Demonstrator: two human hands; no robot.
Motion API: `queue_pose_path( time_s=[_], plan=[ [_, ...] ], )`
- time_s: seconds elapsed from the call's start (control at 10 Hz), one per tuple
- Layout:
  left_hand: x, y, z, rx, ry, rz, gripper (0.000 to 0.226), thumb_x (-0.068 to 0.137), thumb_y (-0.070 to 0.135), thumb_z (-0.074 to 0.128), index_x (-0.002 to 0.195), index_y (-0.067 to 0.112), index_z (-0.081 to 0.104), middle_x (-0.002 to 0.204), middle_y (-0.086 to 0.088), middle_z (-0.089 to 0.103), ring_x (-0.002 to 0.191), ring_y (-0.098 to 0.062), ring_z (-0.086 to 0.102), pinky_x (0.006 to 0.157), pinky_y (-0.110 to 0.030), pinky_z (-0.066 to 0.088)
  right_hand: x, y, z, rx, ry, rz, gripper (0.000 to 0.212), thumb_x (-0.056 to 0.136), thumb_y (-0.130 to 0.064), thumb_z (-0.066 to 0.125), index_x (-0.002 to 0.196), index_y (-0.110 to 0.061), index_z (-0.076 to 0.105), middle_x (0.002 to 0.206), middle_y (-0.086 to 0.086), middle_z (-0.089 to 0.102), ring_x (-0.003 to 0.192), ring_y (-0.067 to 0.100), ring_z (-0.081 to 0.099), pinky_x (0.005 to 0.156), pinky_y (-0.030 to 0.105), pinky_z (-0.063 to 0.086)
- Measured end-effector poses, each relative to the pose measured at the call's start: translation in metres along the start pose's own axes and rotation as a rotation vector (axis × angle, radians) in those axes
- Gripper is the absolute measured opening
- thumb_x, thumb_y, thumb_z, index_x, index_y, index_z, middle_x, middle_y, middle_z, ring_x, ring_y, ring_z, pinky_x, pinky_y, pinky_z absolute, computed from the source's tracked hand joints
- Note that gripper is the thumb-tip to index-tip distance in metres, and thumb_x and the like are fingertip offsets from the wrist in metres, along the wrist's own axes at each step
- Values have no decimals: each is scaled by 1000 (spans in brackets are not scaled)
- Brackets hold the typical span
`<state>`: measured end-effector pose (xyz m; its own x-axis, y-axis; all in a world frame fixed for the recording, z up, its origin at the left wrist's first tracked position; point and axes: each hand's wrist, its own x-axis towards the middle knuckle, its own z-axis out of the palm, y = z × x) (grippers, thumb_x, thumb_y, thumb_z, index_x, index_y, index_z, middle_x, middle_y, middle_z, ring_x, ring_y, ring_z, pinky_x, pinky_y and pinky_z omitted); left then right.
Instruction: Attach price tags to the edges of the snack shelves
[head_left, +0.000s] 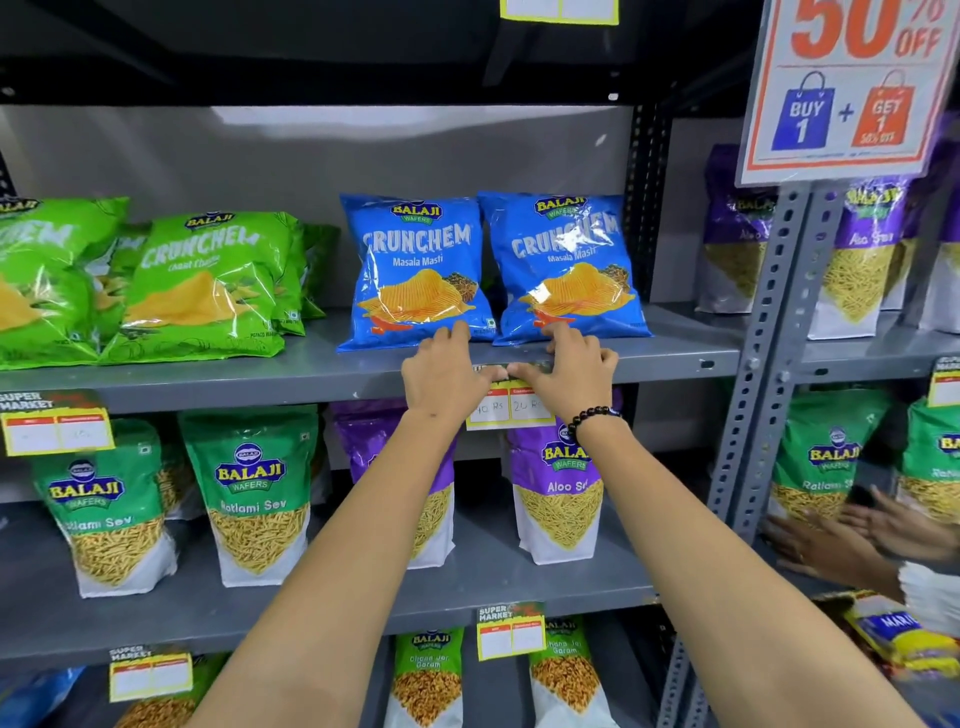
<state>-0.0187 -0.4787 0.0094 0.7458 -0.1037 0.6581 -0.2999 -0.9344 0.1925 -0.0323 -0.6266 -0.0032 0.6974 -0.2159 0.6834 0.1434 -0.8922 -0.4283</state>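
A: Starting at the left — yellow price tag (56, 426) already hanging from the grey shelf edge (234, 387), under the green Crunchem Chaat Chaska bags (200, 286). Done, by the look of it.

B: And in the middle?

A: Still in hand. Left hand (441, 376) and right hand (563, 371) both up at the same edge, below the two blue Crunchem Masala Masti bags (485, 270). Thumbs nearly meeting on the top strip of a tag (511, 408), other fingers hooked over onto the shelf top, pressing rather than clenching. Handwritten prices readable — roughly 40 Rs and 20 Rs. Beaded bracelet (592, 415) on the right wrist.

B: Stuck down yet?

A: Hard to tell; probably being smoothed on, not yet let go.

B: Lower shelves?

A: Two more tags fixed on the edge below — one low left (150, 675), one centre (511, 629). Another showing at the top (560, 9), and part of one at the far right (946, 382). So most of what shows is tagged, this one being finished.

B: Stock on the shelves?

A: Middle shelf, left to right: green Ratlami Sev pouches (249, 499), then purple Aloo Sev pouches (558, 488). Bottom: Chana Jor Garam packs (428, 675). Right bay past the perforated upright (769, 338): more Aloo Sev above, Ratlami Sev below, under a 50% OFF sign (852, 88). Someone else's hands (852, 535) reaching in low right.
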Motion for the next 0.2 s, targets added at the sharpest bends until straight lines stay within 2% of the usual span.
queue_pose_path(
  time_s=[0.1, 0.2],
  plan=[
    [0, 1, -4, 10, -27, -3, 67, 78, 58, 61, 121, 11, 42, 117, -9, 59, 104, -27, 56, 74, -41, 49, -3, -1, -1, -70, -19, -51, 59, 80, -53, 60, 122, -16, 45, 117, 6, 59, 111, 27, 48, 99, 47, 28],
    [-2, -2, -10, -26, 17, 55, 82, 82, 59, 55, 139, 6, 27, 140, -13, 44, 126, -30, 43, 98, -43, 41, -5, -3, -3, -84, -3, -125, 67, 86, -50, 53, 136, -11, 32, 141, 12, 43, 134, 29, 29, 112, 54, 14]
  ],
)
